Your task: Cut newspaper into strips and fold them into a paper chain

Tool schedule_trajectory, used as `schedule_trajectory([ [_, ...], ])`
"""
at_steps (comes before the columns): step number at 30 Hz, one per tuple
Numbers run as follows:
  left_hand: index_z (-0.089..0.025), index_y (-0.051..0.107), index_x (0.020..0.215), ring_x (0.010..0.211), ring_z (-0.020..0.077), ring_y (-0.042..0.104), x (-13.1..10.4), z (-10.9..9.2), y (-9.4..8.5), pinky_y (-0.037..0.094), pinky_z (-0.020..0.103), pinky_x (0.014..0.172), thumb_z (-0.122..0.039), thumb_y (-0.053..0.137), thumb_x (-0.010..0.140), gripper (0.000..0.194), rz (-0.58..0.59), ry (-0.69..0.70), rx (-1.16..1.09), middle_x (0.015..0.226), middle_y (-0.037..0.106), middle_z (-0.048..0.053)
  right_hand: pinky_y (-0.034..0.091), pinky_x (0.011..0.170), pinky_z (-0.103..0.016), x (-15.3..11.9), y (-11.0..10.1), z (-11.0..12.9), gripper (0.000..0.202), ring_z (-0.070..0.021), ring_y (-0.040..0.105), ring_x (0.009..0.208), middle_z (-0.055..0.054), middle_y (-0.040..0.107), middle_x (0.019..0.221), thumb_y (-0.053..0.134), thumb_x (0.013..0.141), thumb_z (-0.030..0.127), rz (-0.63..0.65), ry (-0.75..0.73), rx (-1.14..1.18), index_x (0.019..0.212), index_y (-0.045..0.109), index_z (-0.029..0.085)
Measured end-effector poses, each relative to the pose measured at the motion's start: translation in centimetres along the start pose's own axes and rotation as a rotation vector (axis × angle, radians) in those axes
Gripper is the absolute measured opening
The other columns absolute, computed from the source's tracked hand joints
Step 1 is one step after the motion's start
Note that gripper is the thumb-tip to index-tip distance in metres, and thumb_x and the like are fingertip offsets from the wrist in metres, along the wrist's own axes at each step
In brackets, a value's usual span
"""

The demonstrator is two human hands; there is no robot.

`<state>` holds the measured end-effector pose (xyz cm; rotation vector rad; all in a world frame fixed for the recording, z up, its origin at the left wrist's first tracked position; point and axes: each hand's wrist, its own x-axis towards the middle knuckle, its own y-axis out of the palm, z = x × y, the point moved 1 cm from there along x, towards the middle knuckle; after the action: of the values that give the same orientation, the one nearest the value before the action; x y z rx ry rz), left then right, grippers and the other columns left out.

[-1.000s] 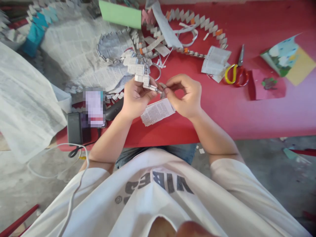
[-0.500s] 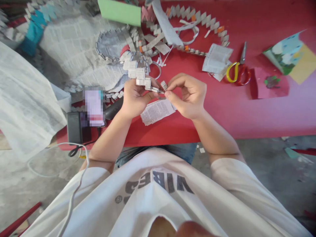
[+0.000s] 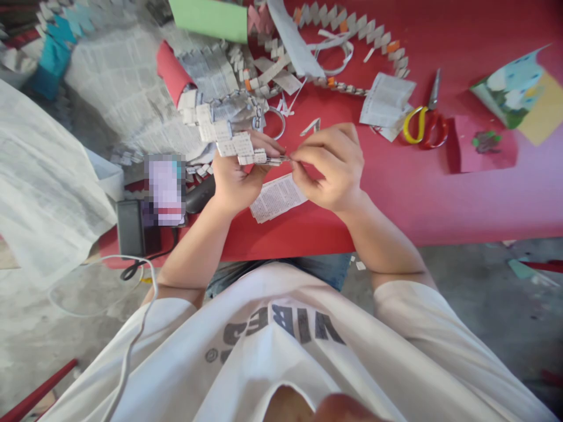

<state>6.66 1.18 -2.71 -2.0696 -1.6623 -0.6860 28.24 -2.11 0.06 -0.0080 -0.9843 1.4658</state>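
A zigzag chain of folded newsprint (image 3: pixel 217 133) lies across my left hand (image 3: pixel 240 181), which grips it near its lower right end. At the chain's far end is a red folded piece (image 3: pixel 175 73). The thumb and index finger of my right hand (image 3: pixel 332 164) are pinched at the chain's tip, touching its thin end links. Below the hands, a small stack of printed paper strips (image 3: pixel 278 198) lies on the red table (image 3: pixel 303 234). Just beyond my right fingers there is a small folded paper strip (image 3: pixel 312 125).
Scissors (image 3: pixel 427 120) with yellow and red handles lie to the right, near a pink card (image 3: pixel 481 146). A longer zigzag chain (image 3: pixel 365 26) curves at the back. Newspaper sheets (image 3: pixel 118 76) cover the left side. A phone (image 3: pixel 166 190) and a black adapter (image 3: pixel 132 227) sit at the front left.
The chain has swung out to the left, and its red end shows more. The small folded strip held by my right fingers now lies on the table beyond them.
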Motion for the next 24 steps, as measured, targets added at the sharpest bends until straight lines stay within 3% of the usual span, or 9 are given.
schedule_trajectory([
  [5,-0.031,0.08,0.106,0.095,0.0227,0.081,0.19,-0.27,-0.02,0.071,0.043,0.087,-0.041,0.084,0.098,0.013,0.017,0.147,0.113,0.101,0.081,0.003,0.059,0.108,-0.055,0.01,0.41,-0.32,0.031,-0.0213,0.074,0.087,-0.002,0.075,0.088,0.054,0.109,0.043,-0.044,-0.132,-0.118,0.091,0.075,0.03],
  [15,-0.033,0.078,0.11,0.094,0.0229,0.083,0.35,-1.03,0.01,0.071,0.04,0.079,-0.033,0.082,0.099,0.011,0.051,0.225,0.235,0.104,0.08,0.001,0.055,0.097,-0.05,-0.19,0.87,-0.63,0.026,-0.0151,0.068,0.082,0.004,0.07,0.088,0.049,0.11,0.027,-0.153,-0.378,-0.246,0.103,0.074,0.031],
  [20,-0.033,0.078,0.112,0.096,0.0228,0.082,0.09,-0.81,-0.09,0.071,0.04,0.083,-0.03,0.082,0.099,0.014,0.051,0.233,0.241,0.106,0.08,0.002,0.054,0.098,-0.049,-0.32,0.55,-0.59,0.022,-0.0139,0.067,0.08,0.005,0.07,0.089,0.053,0.109,0.028,-0.159,-0.431,-0.28,0.109,0.075,0.035],
  [24,-0.032,0.077,0.109,0.096,0.0228,0.082,-0.08,-0.41,-0.17,0.071,0.041,0.085,-0.03,0.083,0.098,0.013,0.038,0.241,0.248,0.104,0.079,0.002,0.054,0.101,-0.052,-0.53,0.53,-0.78,0.025,-0.0143,0.065,0.08,0.004,0.068,0.088,0.051,0.111,0.031,-0.108,-0.38,-0.273,0.11,0.075,0.035],
])
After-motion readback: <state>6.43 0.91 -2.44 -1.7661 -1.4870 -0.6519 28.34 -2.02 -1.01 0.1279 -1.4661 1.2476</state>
